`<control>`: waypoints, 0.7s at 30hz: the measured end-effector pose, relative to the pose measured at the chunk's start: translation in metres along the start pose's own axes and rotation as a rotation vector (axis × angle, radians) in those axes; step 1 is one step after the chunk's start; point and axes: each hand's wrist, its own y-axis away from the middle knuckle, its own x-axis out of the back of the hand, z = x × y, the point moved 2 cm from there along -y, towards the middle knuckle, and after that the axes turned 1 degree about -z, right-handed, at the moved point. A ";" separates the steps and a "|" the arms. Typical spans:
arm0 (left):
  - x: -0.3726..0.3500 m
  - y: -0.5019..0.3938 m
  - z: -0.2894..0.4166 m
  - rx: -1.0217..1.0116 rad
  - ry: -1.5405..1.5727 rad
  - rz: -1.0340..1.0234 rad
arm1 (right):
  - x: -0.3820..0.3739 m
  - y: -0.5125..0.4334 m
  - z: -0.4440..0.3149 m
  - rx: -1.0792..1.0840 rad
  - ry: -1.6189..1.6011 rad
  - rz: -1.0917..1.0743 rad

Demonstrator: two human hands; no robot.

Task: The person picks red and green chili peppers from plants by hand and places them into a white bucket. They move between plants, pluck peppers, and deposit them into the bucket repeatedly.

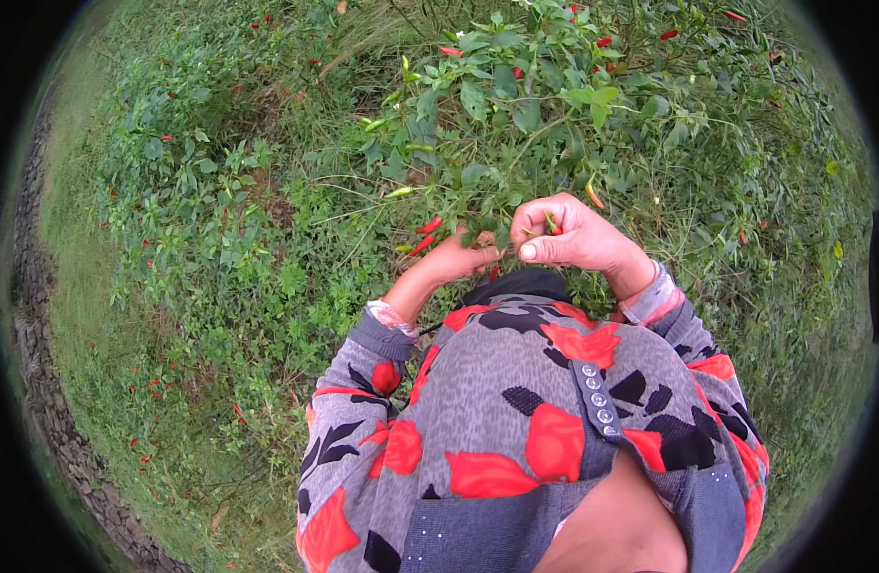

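Note:
My right hand (572,236) is curled, palm side up, around a few picked chili peppers (553,225); their green stems and a bit of red show between the fingers. Close by on the left, my left hand (457,256) reaches into the leaves of a chili plant, its thumb and fingertips partly hidden by foliage; whether it grips anything cannot be told. Red chili peppers (429,225) hang just beside its wrist and back. A small red chili (494,273) shows below the fingertips. An orange chili (594,195) hangs above my right hand.
Chili plants (525,114) with red and green fruit spread ahead, and more chili plants (196,165) grow at the left among grass and weeds. Thin stems cross near my hands. A strip of cracked, bare soil (60,415) curves along the far left.

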 end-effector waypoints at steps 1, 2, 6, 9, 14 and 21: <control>-0.003 0.012 0.006 -0.013 -0.011 0.001 | 0.002 -0.005 0.003 0.005 0.031 0.027; -0.004 0.027 0.016 -0.029 0.001 -0.020 | 0.003 -0.010 0.009 0.009 0.061 0.055; 0.013 0.077 0.040 -0.095 -0.027 -0.062 | 0.003 -0.017 0.005 -0.140 0.074 0.163; 0.029 0.099 0.070 -0.456 0.324 0.035 | 0.006 -0.021 0.021 -0.129 0.117 0.223; 0.040 0.078 0.073 -0.405 0.007 0.524 | -0.001 -0.019 0.019 -0.161 0.090 0.257; 0.031 0.044 0.060 -0.233 -0.553 0.463 | 0.007 -0.010 0.017 -0.229 0.000 0.294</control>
